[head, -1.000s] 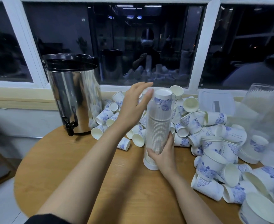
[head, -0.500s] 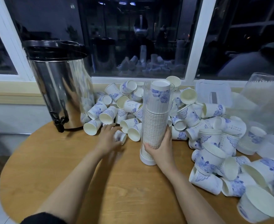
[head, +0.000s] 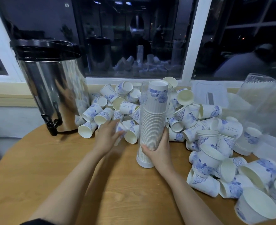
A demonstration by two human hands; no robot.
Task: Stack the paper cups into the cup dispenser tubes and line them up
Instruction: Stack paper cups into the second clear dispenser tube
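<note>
A clear cup dispenser tube [head: 153, 111] stands upright on the round wooden table [head: 85, 184], filled nearly to its top with stacked white paper cups with blue flower print. My right hand [head: 158, 148] grips the tube low down, near its white base. My left hand [head: 108, 137] is at the near edge of the loose cup pile [head: 117, 108], closed around one blurred paper cup [head: 121, 129]. Loose cups lie on their sides behind and to the right of the tube.
A steel drinks urn [head: 52, 88] with a black lid and tap stands at the back left. More loose cups [head: 223, 159] crowd the right side. Clear plastic tubes and lids [head: 256, 98] sit at the back right, under the window.
My left hand came down from the top of the tube to the pile and closed on a loose cup. My right hand has stayed on the tube.
</note>
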